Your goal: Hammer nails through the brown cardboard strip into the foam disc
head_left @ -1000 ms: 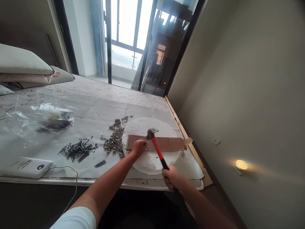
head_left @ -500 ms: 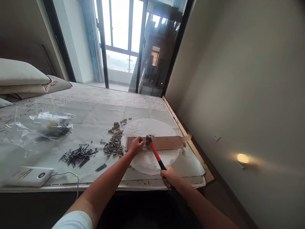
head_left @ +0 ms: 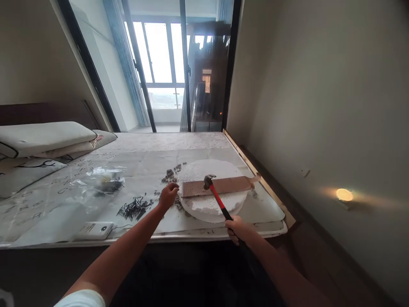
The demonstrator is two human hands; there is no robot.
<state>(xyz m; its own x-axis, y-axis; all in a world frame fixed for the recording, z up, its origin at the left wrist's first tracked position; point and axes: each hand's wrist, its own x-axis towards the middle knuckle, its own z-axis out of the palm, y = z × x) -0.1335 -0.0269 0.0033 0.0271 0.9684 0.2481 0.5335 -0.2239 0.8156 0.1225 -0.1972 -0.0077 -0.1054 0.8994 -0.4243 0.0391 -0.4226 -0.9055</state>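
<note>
Where the bed (head_left: 204, 140) meets its near edge, a white foam disc (head_left: 211, 207) lies flat on the printed sheet, and across it rests a brown strip (head_left: 220, 186), long axis running left to right, its far end reaching past the disc toward the wall side. Hammer (head_left: 214, 195): red handle with black grip, long axis slanting from the near right up to the far left; the metal head points away from the person and sits on or just above the strip near its left third, contact not clear. Right hand (head_left: 238, 228): closed around the lower end of the handle, at the bed's near edge. Left hand (head_left: 168, 196): loosely curled, fingers bent inward, just left of the strip's left end; whether it pinches anything cannot be told. Gravel (head_left: 171, 175): a small grey scatter beside the disc's left rim, partly behind the left hand. Nails (head_left: 134, 207): dark loose heap farther left. Plastic bag (head_left: 105, 183): clear, crumpled, with dark contents, beyond the nails. Power bank (head_left: 95, 230): white, flat, near the front edge, cable attached. Pillows (head_left: 47, 138): stacked at far left.
</note>
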